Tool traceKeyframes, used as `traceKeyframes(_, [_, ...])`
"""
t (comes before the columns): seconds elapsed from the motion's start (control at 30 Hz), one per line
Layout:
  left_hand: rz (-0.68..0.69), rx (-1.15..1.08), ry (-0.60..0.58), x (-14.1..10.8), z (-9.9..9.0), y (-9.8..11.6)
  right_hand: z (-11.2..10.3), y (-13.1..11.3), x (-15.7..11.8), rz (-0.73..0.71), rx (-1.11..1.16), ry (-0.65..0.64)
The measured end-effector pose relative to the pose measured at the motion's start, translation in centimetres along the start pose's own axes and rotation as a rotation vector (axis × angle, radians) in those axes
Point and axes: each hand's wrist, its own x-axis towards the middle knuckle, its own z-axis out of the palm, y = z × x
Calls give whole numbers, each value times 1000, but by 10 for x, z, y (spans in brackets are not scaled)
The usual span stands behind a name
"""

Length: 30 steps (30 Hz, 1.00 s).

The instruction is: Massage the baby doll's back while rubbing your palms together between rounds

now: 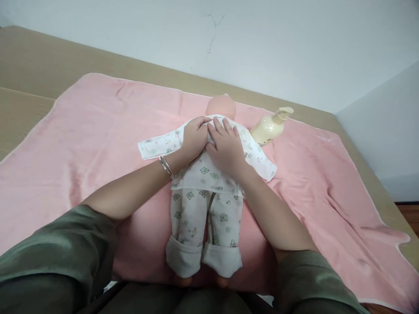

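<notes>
A baby doll (221, 106) lies on its back, its head away from me and its feet near my body. It wears a white printed shirt (205, 176) and matching trousers (191, 213) with turned-up cuffs. At the upper chest, the fingers of my left hand (195, 138) are curled in on the shirt front just below the neck; what lies under them is partly hidden. My right hand (226, 146) rests on the chest beside it, fingers spread over the cloth and thumb close to my left hand. Both sleeves stretch out sideways.
Beneath the doll a pink blanket (98, 126) covers much of the wooden table (81, 54), with wrinkles on the right. A cream pump bottle (270, 127) stands tilted in view near the doll's right-hand sleeve. A white wall (278, 48) rises behind the table.
</notes>
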Motion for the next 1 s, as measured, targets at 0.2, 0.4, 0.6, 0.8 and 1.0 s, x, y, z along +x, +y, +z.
traceKeyframes(0.2, [77, 162, -31, -5, -1, 2, -12, 30, 20, -14, 77, -68])
traceKeyframes(0.4, [73, 264, -62, 3, 0, -7, 5, -14, -11, 95, -68, 108])
traceKeyframes(0.6, [283, 536, -229, -1, -6, -7, -10, 5, 1, 103, 69, -56])
traceKeyframes(0.8, [358, 610, -210, -28, -7, 5, -22, 27, 5, 53, 98, -120])
traceKeyframes(1.0, [361, 637, -267, -6, -13, 3, -11, -2, -26, -8, -38, -8])
